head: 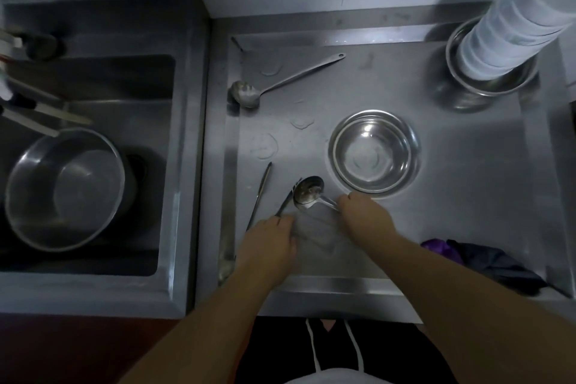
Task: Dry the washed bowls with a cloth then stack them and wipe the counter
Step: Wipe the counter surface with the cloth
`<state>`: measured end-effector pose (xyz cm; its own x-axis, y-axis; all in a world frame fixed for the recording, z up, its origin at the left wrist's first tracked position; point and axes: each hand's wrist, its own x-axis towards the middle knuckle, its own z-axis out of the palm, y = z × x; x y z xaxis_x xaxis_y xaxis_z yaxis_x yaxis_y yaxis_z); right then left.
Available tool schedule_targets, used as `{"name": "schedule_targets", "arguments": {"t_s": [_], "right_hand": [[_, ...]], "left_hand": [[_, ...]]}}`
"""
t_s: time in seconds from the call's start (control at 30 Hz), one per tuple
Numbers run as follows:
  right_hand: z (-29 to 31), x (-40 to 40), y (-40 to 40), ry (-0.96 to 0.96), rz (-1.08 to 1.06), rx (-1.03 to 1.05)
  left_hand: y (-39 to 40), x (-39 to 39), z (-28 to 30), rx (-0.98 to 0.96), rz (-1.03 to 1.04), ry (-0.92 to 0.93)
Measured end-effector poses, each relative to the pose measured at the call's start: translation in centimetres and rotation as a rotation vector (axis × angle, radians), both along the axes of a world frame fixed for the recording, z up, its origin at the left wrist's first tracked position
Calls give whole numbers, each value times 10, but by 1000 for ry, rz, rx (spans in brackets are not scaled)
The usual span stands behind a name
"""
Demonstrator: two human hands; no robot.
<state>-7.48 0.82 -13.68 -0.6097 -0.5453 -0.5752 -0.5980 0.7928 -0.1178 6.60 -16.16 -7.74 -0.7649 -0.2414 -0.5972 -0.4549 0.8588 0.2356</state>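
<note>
Bowl point(374, 151) upright beside right hand point(364, 215)

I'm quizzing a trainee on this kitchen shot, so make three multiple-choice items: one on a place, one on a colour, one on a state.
1. Where does the long ladle lie?
A. in the sink
B. far left of the counter
C. inside the bowl

2. What colour shows on the cloth?
A. purple
B. yellow
C. red

3. What is the right hand doing?
A. resting flat
B. holding the spoon
C. gripping the cloth

Answers:
1 B, it lies by the counter's left rim.
2 A, a purple fold shows.
3 B, fingers pinch its handle.
</note>
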Motion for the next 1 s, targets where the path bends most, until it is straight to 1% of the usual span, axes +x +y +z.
{"name": "schedule_targets", "arguments": {"t_s": [0.17, 0.3, 0.37, 0.53, 0.8, 0.9, 1.0], "right_hand": [[2, -3, -10, -41, 13, 37], [9, -6, -13, -139, -70, 26], [11, -7, -12, -212, -172, 9], [11, -1, -3, -442, -575, -139], [0, 15, 18, -670, -990, -367], [-3, 2, 37, -697, -1118, -430], [-3, -19, 64, -639, -1238, -483]], "left_hand": [[-18, 6, -1, 8, -42, 13], [-24, 7, -1, 11, -43, 37], [-25, 5, 0, 8, -48, 52], [-24, -1, 4, 21, -67, 58], [-8, -19, 8, 5, -114, 58], [6, -38, 10, -9, -136, 70], [23, -60, 11, -37, -171, 82]]}}
